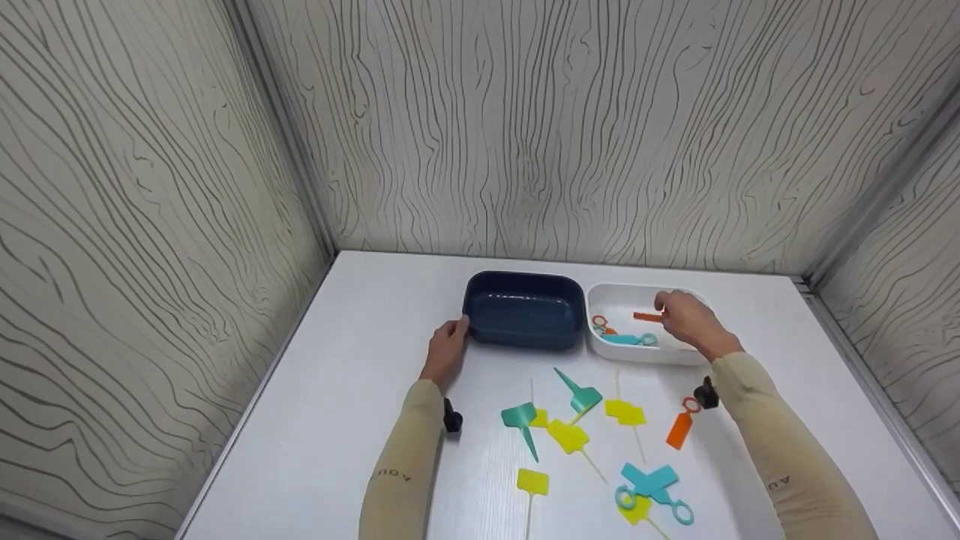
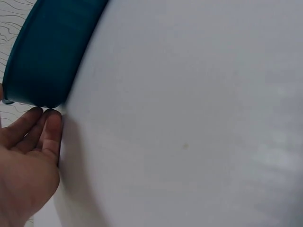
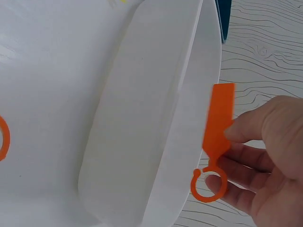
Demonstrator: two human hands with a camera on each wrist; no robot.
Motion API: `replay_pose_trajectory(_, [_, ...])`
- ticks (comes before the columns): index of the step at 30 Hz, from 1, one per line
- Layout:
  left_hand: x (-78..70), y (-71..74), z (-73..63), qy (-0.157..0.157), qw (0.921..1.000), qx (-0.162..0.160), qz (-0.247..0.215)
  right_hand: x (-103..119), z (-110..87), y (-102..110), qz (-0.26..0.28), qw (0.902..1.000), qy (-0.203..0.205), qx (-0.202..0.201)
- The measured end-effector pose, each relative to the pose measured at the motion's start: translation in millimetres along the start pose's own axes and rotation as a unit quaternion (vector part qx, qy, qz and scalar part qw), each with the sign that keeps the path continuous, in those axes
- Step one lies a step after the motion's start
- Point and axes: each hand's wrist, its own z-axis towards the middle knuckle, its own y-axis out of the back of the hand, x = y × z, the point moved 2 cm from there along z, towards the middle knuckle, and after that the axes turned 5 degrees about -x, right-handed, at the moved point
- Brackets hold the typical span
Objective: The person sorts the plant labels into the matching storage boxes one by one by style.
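My right hand [image 1: 691, 322] is over the white bin [image 1: 652, 355], pinching an orange loop tag [image 3: 220, 118] between thumb and fingers, its open ring hanging lowest in the right wrist view. Below it, inside that bin, lie a blue loop tag [image 1: 621, 340] and an orange-ringed tag [image 1: 600, 321]. At the left end of the dark blue bin [image 1: 525, 339], my left hand [image 1: 445, 349] grips the corner, fingertips on the outer wall [image 2: 47, 85] and thumb by the rim. No tags show inside the dark blue bin.
On the table before the bins lie green T-shaped plant labels [image 1: 586, 397], several yellow plant labels [image 1: 533, 481], two crossed blue loop tags [image 1: 660, 482] and another orange loop tag [image 1: 679, 430]. The bins stand side by side near the patterned back wall [image 1: 480, 150].
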Motion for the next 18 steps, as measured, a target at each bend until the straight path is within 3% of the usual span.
replay_pose_trajectory(5, [-1.1,-0.2,0.7,0.000,1.0000,0.000,-0.003,-3,-3.2,-1,-0.009,0.9995,0.022,-0.020])
replay_pose_trajectory(11, [-0.6,-0.6,2.7,-0.007,1.0000,0.004,0.005,-3,-9.7,-3,-0.005,0.9995,0.026,-0.017])
replay_pose_trajectory(18, [-1.3,0.2,1.8,-0.006,0.9999,-0.002,0.015,2,-17.7,-9,0.019,0.9996,-0.001,0.023])
